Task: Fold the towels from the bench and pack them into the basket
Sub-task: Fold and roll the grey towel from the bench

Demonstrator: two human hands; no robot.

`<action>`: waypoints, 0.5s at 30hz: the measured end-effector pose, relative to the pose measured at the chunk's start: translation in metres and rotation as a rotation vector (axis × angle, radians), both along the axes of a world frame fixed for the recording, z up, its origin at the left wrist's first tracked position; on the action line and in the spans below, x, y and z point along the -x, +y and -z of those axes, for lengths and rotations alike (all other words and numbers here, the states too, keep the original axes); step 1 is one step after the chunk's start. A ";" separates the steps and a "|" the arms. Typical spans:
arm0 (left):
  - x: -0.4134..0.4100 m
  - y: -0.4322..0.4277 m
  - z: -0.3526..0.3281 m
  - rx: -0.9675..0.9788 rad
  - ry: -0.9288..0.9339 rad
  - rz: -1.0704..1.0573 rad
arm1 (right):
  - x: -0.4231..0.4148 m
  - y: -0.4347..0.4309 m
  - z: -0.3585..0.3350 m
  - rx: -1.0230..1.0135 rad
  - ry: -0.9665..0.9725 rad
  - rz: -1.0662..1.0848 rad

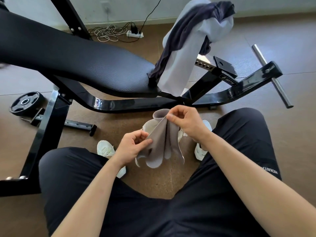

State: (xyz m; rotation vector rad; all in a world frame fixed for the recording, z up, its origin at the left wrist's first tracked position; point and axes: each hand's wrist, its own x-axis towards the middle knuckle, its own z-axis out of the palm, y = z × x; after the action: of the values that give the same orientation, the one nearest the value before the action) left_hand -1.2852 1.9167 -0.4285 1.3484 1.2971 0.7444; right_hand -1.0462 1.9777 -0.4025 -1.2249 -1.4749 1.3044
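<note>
Towel in hand: a grey towel [160,142] hangs in loose folds between the person's knees, above the floor [153,182] and touching neither leg.
Left hand: the left hand [133,147] holds the towel's lower left edge, thumb and fingers [142,133] clamped together on the cloth.
Right hand: the right hand [186,122] is higher and further out, its fingers [174,119] pinching the top edge, which curls over in a small loop just beside them.
Towels left: a pale towel [179,65] and a dark towel [193,26] hang tangled together over the raised far end of the black padded desk [77,62]. The dark one lies across the pale one and trails down onto the pad's edge.
Behind the held towel: a white thing [147,126] sits on the floor, mostly hidden, so I cannot tell what it is.
Feet: a white shoe [106,148] shows on the left, another white shoe [201,152] on the right, with the grey towel hanging between them.
Floor clutter: a weight plate [25,102] lies at the left by the desk's frame. A power strip [135,34] with coiled cables lies near the wall.
Frame: a steel bar [270,74] sticks out at the right.
</note>
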 end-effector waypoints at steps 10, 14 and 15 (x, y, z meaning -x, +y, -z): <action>0.006 0.004 0.014 0.038 0.240 -0.053 | -0.023 0.014 0.001 0.034 0.076 0.399; -0.002 0.010 0.003 -0.015 0.101 -0.125 | -0.012 0.006 0.007 0.001 -0.135 0.128; -0.005 0.010 0.000 -0.039 0.096 -0.108 | -0.007 0.004 0.009 0.003 -0.128 0.035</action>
State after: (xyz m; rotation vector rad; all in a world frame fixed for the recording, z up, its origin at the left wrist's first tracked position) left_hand -1.2798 1.9263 -0.4285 1.3680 1.4476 0.7903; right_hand -1.0396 1.9816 -0.4119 -1.3516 -1.5351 1.2246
